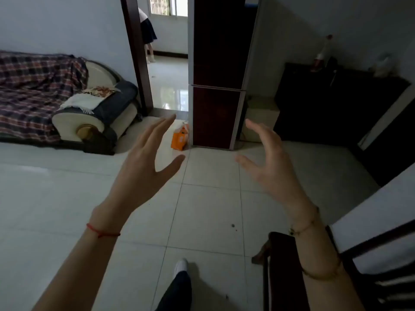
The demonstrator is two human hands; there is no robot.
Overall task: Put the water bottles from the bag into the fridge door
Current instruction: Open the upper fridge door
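A tall dark-red fridge (216,70) with silver edges stands ahead across the tiled floor, both its doors closed. An orange and white bag (179,138) sits on the floor against the fridge's lower left corner; what it holds is hidden. My left hand (148,162) is raised in front of me, fingers spread, holding nothing. My right hand (269,158) is up beside it, fingers apart and slightly curled, also holding nothing. Both hands are well short of the bag and the fridge. No water bottle shows.
A sofa (45,97) with a plaid cover lines the left wall. A dark cabinet (332,104) with bottles on top stands right of the fridge. A dark wooden chair (283,272) is at my lower right. Another person (147,30) stands beyond the doorway.
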